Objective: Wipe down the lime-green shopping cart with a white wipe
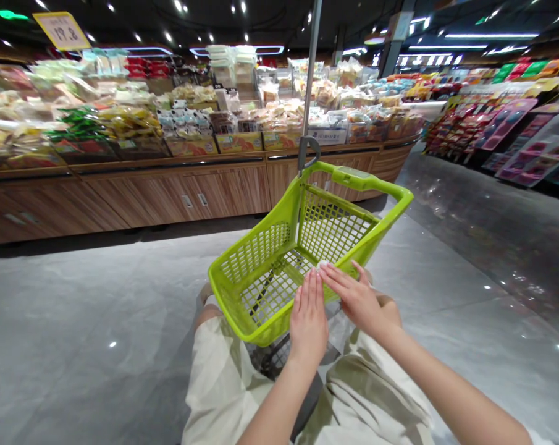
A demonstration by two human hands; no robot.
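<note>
A lime-green shopping cart basket (256, 247) with lattice walls stands before my knees, its inside bare. My left hand (309, 318) lies on the near rim, fingers stretched out and together. Beside it, my right hand (360, 300) reaches in from the right, fingers extended and thumb raised. A small crumpled white tissue (323, 264) peeks out under the right fingertips, pressed on the rim; the left fingertips are close to it. The cart's green handle (353, 177) is at the far side, with a grey pole (311, 80) rising from its left corner.
Behind the cart runs a wooden display counter (168, 194) heaped with packaged foods. A yellow-edged price sign (62, 31) hangs at upper left. Shelves of bagged goods (464, 123) stand at right. Grey glossy floor (98, 321) spreads around; my legs in pale shorts (228, 383) flank the cart.
</note>
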